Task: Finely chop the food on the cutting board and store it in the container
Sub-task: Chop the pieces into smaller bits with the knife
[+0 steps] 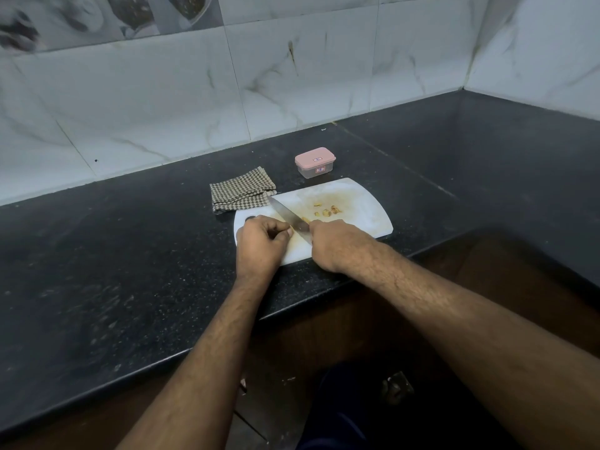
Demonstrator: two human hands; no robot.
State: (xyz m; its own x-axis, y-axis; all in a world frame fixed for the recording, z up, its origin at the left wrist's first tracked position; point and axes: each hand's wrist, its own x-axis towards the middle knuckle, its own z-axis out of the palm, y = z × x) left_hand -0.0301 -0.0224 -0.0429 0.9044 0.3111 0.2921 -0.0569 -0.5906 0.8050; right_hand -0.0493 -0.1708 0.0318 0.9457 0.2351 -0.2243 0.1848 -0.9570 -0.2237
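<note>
A white cutting board (357, 206) lies on the black counter near its front edge. Small yellowish food pieces (328, 211) are scattered on its middle. My right hand (334, 241) grips the handle of a knife (287, 214), whose blade lies across the board pointing up and left. My left hand (261, 241) rests on the board's left part, fingers curled on a small yellowish food piece (292, 229) pressed against the blade. A small clear container with a pink lid (315, 162) stands shut just behind the board.
A folded checked cloth (242, 193) lies at the board's back left corner. The black counter (130, 271) runs left and wraps around to the right along tiled walls. Its front edge (292, 311) passes just below the board.
</note>
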